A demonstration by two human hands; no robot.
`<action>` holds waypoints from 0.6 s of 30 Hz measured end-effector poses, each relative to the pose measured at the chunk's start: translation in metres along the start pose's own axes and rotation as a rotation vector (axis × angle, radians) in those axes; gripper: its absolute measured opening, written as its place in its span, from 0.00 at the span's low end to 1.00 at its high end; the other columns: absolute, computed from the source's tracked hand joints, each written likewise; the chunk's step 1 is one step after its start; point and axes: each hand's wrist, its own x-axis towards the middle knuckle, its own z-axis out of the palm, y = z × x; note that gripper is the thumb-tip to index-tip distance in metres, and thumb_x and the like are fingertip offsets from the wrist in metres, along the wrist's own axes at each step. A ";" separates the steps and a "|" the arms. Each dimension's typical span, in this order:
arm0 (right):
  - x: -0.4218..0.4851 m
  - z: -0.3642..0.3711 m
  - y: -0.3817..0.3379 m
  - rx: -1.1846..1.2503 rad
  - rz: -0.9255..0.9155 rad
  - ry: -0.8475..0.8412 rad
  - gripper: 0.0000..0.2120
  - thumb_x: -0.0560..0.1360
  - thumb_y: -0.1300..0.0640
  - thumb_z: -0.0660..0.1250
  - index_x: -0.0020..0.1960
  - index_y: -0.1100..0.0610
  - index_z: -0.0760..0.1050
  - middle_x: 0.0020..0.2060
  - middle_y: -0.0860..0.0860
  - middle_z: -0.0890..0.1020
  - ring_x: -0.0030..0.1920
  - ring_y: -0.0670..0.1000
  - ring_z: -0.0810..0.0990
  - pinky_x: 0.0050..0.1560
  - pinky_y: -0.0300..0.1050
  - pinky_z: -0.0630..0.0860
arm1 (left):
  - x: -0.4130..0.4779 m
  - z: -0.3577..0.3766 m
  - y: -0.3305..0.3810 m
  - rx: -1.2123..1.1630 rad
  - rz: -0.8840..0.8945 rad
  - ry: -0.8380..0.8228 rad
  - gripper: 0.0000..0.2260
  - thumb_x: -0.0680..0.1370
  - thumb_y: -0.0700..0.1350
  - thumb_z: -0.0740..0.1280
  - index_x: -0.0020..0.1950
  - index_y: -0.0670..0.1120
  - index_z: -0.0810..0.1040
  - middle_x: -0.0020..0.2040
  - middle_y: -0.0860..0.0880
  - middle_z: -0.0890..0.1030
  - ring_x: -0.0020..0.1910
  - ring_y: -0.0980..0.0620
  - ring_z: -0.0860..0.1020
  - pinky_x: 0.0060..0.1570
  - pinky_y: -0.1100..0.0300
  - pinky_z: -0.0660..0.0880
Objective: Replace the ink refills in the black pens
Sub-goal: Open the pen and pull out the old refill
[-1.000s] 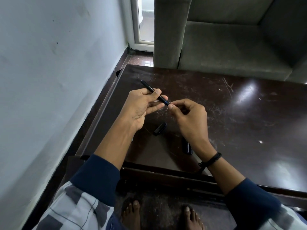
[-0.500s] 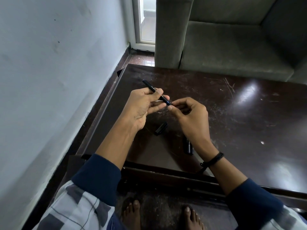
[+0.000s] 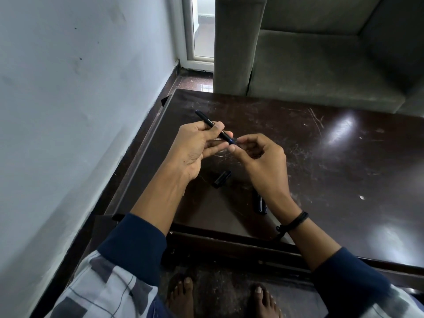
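Above the dark table [image 3: 321, 157], my left hand [image 3: 197, 148] grips a black pen [image 3: 207, 121] by its barrel, back end pointing up and to the left. My right hand [image 3: 261, 161] pinches the pen's front tip between thumb and forefinger. A black pen cap [image 3: 221, 179] lies on the table below the hands. A second black pen part [image 3: 259, 201] lies by my right wrist, partly hidden by it. I cannot make out a refill.
A white wall runs along the left, close to the table's left edge. A grey sofa [image 3: 321, 65] stands just behind the table's far edge. My bare feet show on the floor under the table's near edge.
Both hands stay joined on the pen in about the same place; the fingers have shifted slightly at the tip. The cap and the other part on the table have not moved.
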 end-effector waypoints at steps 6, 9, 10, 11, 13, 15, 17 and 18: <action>0.000 0.000 0.001 -0.044 0.023 -0.001 0.03 0.79 0.54 0.72 0.48 0.48 0.84 0.37 0.44 0.85 0.39 0.40 0.82 0.39 0.31 0.75 | -0.001 0.002 -0.001 0.013 -0.010 -0.002 0.08 0.81 0.38 0.68 0.57 0.36 0.80 0.47 0.39 0.87 0.47 0.46 0.87 0.42 0.59 0.83; 0.001 -0.001 0.001 -0.040 0.019 -0.010 0.03 0.76 0.56 0.76 0.48 0.49 0.83 0.39 0.44 0.84 0.41 0.41 0.82 0.41 0.31 0.76 | -0.002 0.002 -0.002 0.010 -0.013 0.001 0.08 0.81 0.38 0.68 0.57 0.36 0.80 0.47 0.39 0.87 0.47 0.46 0.87 0.41 0.60 0.82; 0.001 -0.001 0.001 -0.033 0.015 -0.015 0.04 0.75 0.56 0.76 0.49 0.49 0.83 0.40 0.44 0.84 0.41 0.41 0.81 0.41 0.31 0.77 | -0.002 0.002 -0.002 0.006 -0.013 0.002 0.08 0.81 0.38 0.68 0.57 0.36 0.80 0.47 0.39 0.87 0.47 0.46 0.87 0.41 0.60 0.82; 0.001 -0.001 0.001 -0.020 0.015 -0.017 0.05 0.75 0.55 0.77 0.50 0.50 0.83 0.41 0.44 0.84 0.42 0.40 0.82 0.42 0.32 0.77 | -0.002 0.002 -0.001 0.003 -0.014 0.004 0.08 0.81 0.38 0.68 0.57 0.36 0.80 0.47 0.39 0.87 0.46 0.45 0.87 0.41 0.60 0.83; 0.001 -0.001 0.000 0.015 0.025 -0.011 0.07 0.76 0.51 0.76 0.53 0.51 0.83 0.42 0.45 0.85 0.43 0.42 0.83 0.43 0.33 0.79 | -0.002 0.001 -0.001 0.002 -0.014 0.007 0.08 0.81 0.38 0.68 0.58 0.36 0.80 0.47 0.38 0.87 0.47 0.44 0.87 0.43 0.59 0.83; 0.001 -0.001 0.000 0.013 0.037 -0.009 0.06 0.78 0.50 0.73 0.52 0.49 0.84 0.41 0.45 0.86 0.44 0.43 0.84 0.44 0.36 0.80 | -0.002 0.001 -0.001 0.002 -0.014 0.009 0.09 0.81 0.38 0.68 0.59 0.35 0.80 0.48 0.38 0.87 0.47 0.45 0.87 0.44 0.58 0.83; 0.001 -0.001 0.001 -0.010 0.042 -0.023 0.02 0.79 0.52 0.72 0.49 0.47 0.84 0.38 0.44 0.86 0.42 0.42 0.84 0.44 0.38 0.80 | -0.002 0.002 -0.001 0.006 -0.017 0.009 0.09 0.81 0.38 0.68 0.59 0.35 0.80 0.48 0.39 0.87 0.48 0.45 0.87 0.44 0.58 0.83; 0.001 -0.001 0.001 -0.020 0.043 -0.026 0.03 0.79 0.53 0.72 0.48 0.46 0.84 0.38 0.44 0.86 0.42 0.42 0.84 0.44 0.37 0.80 | -0.003 0.003 -0.002 0.012 -0.018 0.010 0.09 0.81 0.38 0.68 0.58 0.36 0.80 0.48 0.39 0.87 0.47 0.46 0.87 0.43 0.58 0.83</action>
